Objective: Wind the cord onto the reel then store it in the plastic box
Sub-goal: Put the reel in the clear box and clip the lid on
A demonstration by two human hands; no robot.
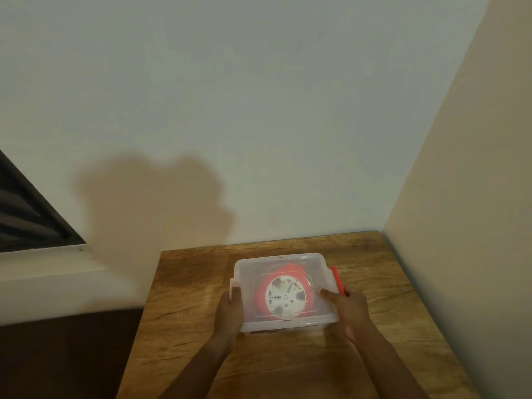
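Left hand (230, 308) gripped the box's (288, 321) left edge, thumb up on the lid (259, 269) near the corner. Reel (283, 296) already inside under the clear lid, flat, cord wound — sat on the table (184, 283). Right hand (349, 308) clamped the right edge by the red latch (335, 279). Probably light but smooth, slippery plastic with thin flexy walls — best held low at both ends, under the rim, never by the lid alone.

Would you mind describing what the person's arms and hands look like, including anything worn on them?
Both forearms are bare as far as the frame shows: no sleeves, no gloves. The left hand and right hand show no rings, watch or wristbands in this dim, soft picture.
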